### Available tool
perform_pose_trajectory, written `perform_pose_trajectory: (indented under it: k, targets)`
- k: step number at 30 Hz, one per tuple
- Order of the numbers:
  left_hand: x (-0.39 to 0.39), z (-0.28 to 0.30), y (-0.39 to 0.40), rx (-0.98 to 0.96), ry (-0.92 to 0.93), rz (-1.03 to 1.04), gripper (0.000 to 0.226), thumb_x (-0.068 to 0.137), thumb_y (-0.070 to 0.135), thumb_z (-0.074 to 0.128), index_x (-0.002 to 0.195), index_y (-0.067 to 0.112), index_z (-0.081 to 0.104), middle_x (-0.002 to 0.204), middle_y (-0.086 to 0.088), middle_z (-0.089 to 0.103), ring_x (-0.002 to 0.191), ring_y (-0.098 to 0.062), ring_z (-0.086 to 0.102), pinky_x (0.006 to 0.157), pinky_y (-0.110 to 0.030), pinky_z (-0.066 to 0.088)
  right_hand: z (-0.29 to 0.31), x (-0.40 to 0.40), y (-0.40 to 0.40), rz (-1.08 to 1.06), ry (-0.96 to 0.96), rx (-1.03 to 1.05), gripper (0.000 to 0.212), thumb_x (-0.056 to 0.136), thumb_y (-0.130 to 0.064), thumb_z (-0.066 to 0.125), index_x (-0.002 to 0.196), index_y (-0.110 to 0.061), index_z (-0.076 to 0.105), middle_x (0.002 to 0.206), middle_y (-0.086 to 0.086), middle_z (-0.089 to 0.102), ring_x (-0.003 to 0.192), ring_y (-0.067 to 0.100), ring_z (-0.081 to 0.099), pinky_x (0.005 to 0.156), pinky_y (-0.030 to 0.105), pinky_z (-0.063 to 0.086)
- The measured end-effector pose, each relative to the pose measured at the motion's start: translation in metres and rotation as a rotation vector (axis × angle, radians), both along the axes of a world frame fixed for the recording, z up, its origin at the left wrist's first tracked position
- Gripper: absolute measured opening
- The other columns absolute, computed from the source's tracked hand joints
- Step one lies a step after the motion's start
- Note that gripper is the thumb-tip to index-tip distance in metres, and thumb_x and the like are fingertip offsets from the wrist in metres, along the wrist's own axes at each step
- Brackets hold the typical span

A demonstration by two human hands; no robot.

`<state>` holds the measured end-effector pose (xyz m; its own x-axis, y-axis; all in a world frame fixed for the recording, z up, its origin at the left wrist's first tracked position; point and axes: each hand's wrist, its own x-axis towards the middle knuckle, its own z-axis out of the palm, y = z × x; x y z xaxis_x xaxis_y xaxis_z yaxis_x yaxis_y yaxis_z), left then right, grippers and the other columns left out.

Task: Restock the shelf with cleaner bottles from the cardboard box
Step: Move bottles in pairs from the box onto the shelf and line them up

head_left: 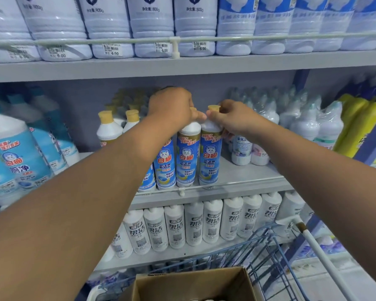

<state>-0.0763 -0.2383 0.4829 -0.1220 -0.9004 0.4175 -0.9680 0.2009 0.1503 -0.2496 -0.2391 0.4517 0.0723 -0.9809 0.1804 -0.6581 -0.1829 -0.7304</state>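
Both hands are up at the middle shelf (pixel 243 181), setting cleaner bottles at its front edge, so this looks like the placing step. The left hand (pixel 172 107) is closed over the top of one cleaner bottle (pixel 187 157), and its cap is mostly hidden under the fingers. The right hand (pixel 230 118) pinches the neck of the next cleaner bottle (pixel 211 157), just under its yellow cap (pixel 213 108). The two bottles stand upright and touch side by side, and more of the same kind stand to their nine o'clock. The cardboard box (pixel 193 283) sits open at six o'clock, down in a blue wire cart (pixel 267 253). A few pale round shapes show at its bottom edge, so I think more bottles are inside, but I cannot tell how many. The next move, I think, is to let go gently so the bottles stay standing, then reach down to the box for more. The bottle labels are blue and white with a white cat and red signs that read 白猫, with 蓝洁灵 under them. At nine o'clock a big bottle (pixel 20 161) shows 白猫 and 厕净. At twelve o'clock the big white jugs (pixel 152 25) say 800g, and their price tags (pixel 114 49) say 6.00. The white bottles (pixel 176 227) on the low shelf say 帮洁.
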Motion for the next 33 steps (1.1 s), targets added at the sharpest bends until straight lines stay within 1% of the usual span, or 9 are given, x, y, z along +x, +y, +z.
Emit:
perform_pose_trajectory:
  k: [3, 6, 9, 13, 17, 18, 23, 29, 33]
  targets:
    - [0.005, 0.001, -0.004, 0.065, 0.055, -0.010, 0.053, 0.069, 0.071, 0.073, 0.094, 0.024, 0.069, 0.094, 0.002, 0.068, 0.088, -0.021, 0.061, 0.067, -0.029, 0.041, 0.004, 0.000, -0.002, -0.052, 0.031, -0.087, 0.039, 0.088, -0.050, 0.069, 0.108, -0.018, 0.062, 0.092, -0.001, 0.067, 0.076, 0.016, 0.064, 0.058, 0.025, 0.050]
    - [0.015, 0.003, -0.006, 0.131, -0.014, -0.087, 0.052, 0.074, 0.066, 0.073, 0.105, 0.026, 0.066, 0.106, 0.001, 0.066, 0.094, -0.022, 0.059, 0.073, -0.032, 0.044, 0.003, -0.001, -0.003, -0.054, 0.008, -0.098, 0.034, 0.084, -0.046, 0.076, 0.103, -0.021, 0.062, 0.088, -0.008, 0.064, 0.077, 0.006, 0.061, 0.059, 0.021, 0.047]
    - [0.028, 0.005, -0.011, 0.206, -0.007, -0.117, 0.056, 0.076, 0.063, 0.072, 0.117, 0.026, 0.064, 0.116, -0.001, 0.065, 0.099, -0.023, 0.057, 0.079, -0.033, 0.046, 0.000, -0.001, -0.004, -0.039, -0.070, -0.075, 0.034, 0.085, -0.042, 0.077, 0.104, -0.016, 0.064, 0.098, 0.002, 0.069, 0.086, 0.019, 0.070, 0.070, 0.038, 0.063]
    - [0.033, 0.006, -0.012, 0.282, 0.038, -0.198, 0.051, 0.077, 0.054, 0.077, 0.118, 0.027, 0.062, 0.117, 0.001, 0.064, 0.102, -0.020, 0.058, 0.086, -0.033, 0.048, -0.007, 0.004, -0.002, -0.025, 0.007, -0.099, 0.046, 0.088, -0.040, 0.073, 0.125, -0.016, 0.060, 0.112, 0.001, 0.067, 0.099, 0.021, 0.066, 0.085, 0.043, 0.060]
    - [0.036, 0.010, -0.009, 0.322, 0.043, -0.260, 0.042, 0.083, 0.041, 0.077, 0.121, 0.031, 0.063, 0.120, 0.005, 0.065, 0.106, -0.018, 0.061, 0.089, -0.030, 0.047, -0.036, 0.003, 0.005, 0.064, -0.039, -0.032, 0.060, 0.082, -0.032, 0.081, 0.132, -0.025, 0.050, 0.113, -0.006, 0.063, 0.097, 0.011, 0.063, 0.072, 0.024, 0.055]
    - [0.038, 0.009, -0.010, 0.309, 0.042, -0.251, 0.042, 0.083, 0.044, 0.076, 0.121, 0.032, 0.063, 0.118, 0.005, 0.064, 0.106, -0.017, 0.060, 0.087, -0.030, 0.046, -0.043, 0.002, 0.006, 0.067, -0.067, -0.025, 0.062, 0.082, -0.029, 0.082, 0.133, -0.029, 0.048, 0.113, -0.006, 0.064, 0.098, 0.010, 0.063, 0.072, 0.024, 0.055]
    - [0.039, 0.002, -0.015, 0.249, 0.038, -0.211, 0.049, 0.082, 0.054, 0.072, 0.125, 0.032, 0.062, 0.123, 0.003, 0.064, 0.101, -0.017, 0.054, 0.081, -0.028, 0.040, -0.048, 0.002, 0.002, 0.069, -0.096, -0.011, 0.063, 0.083, -0.029, 0.081, 0.136, -0.033, 0.046, 0.122, -0.004, 0.064, 0.110, 0.017, 0.062, 0.091, 0.045, 0.058]
    - [0.037, -0.001, -0.011, 0.240, 0.055, -0.178, 0.044, 0.085, 0.054, 0.070, 0.122, 0.031, 0.063, 0.120, 0.001, 0.065, 0.098, -0.018, 0.054, 0.078, -0.028, 0.039, -0.050, 0.004, 0.001, 0.060, -0.060, -0.038, 0.063, 0.084, -0.033, 0.080, 0.137, -0.031, 0.045, 0.120, -0.004, 0.063, 0.110, 0.018, 0.061, 0.093, 0.044, 0.057]
    - [0.035, -0.003, -0.010, 0.230, 0.044, -0.153, 0.048, 0.085, 0.055, 0.069, 0.126, 0.031, 0.061, 0.124, 0.000, 0.063, 0.104, -0.021, 0.056, 0.082, -0.032, 0.046, -0.050, 0.008, 0.001, 0.015, -0.061, -0.083, 0.061, 0.078, -0.035, 0.084, 0.127, -0.028, 0.048, 0.103, -0.009, 0.065, 0.091, 0.007, 0.063, 0.085, 0.037, 0.058]
